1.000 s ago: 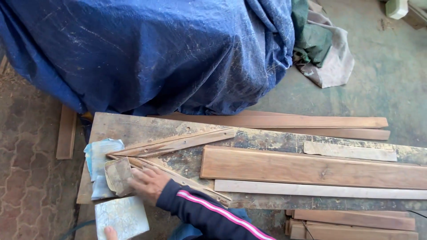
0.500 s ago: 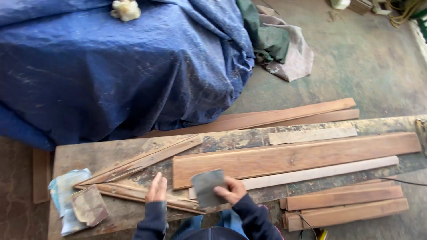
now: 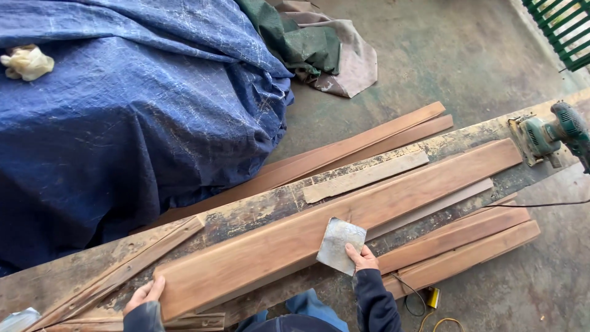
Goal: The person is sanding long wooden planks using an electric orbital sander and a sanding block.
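Observation:
A long brown wooden plank [image 3: 344, 218] lies slantwise on a worn board bench [image 3: 258, 212]. My right hand [image 3: 362, 257] grips a square sheet of grey sandpaper [image 3: 340, 245] by its lower corner and presses it on the plank's near edge. My left hand [image 3: 145, 294] rests with fingers spread on the plank's left end, holding it down. Both sleeves are dark.
A green electric sander [image 3: 550, 134] sits at the bench's right end, its cable trailing across. Thin wood strips [image 3: 362, 177] lie beside the plank, more boards [image 3: 461, 246] below it. A blue tarpaulin [image 3: 129, 104] covers a bulky heap behind; cloths [image 3: 319, 49] lie on the concrete floor.
The view has swung right. My right hand carried the sandpaper onto the wide plank. My left hand moved from the thin strips to the plank's left end.

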